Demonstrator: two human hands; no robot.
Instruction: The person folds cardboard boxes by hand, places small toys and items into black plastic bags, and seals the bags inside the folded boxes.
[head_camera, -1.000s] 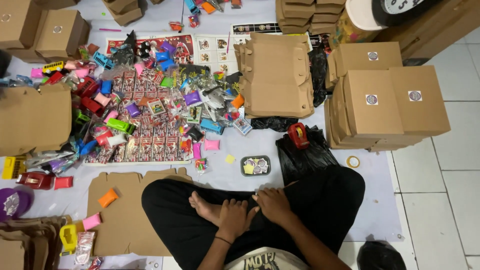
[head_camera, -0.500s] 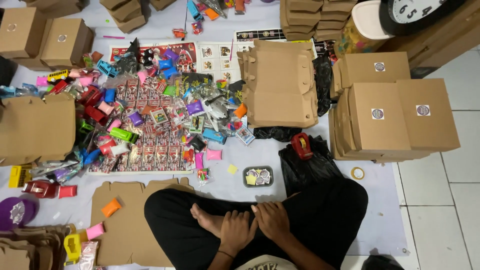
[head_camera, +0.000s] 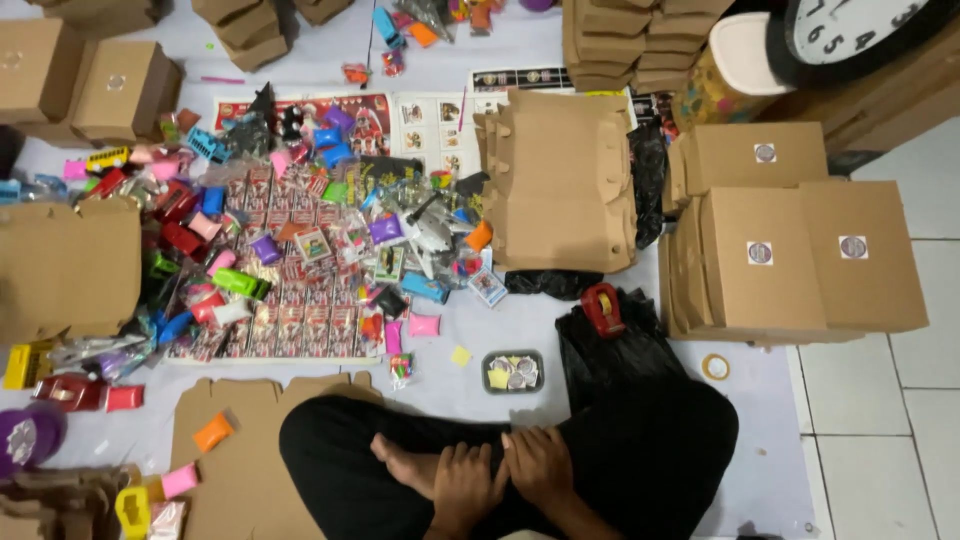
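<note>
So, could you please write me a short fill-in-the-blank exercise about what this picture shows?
1. Both hands, the left hand and the right hand, rest on the person's crossed ____.
2. The small dark tray lies on the floor just ____ the knees.
3. The red tape dispenser sits on a ____ plastic bag.
4. The closed boxes on the right are made of brown ____.

Missing words: legs; in front of; black; cardboard

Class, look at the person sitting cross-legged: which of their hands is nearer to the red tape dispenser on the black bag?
Right. The right hand rests on the leg almost straight below the red tape dispenser; the left hand lies on the bare foot, farther left.
</note>
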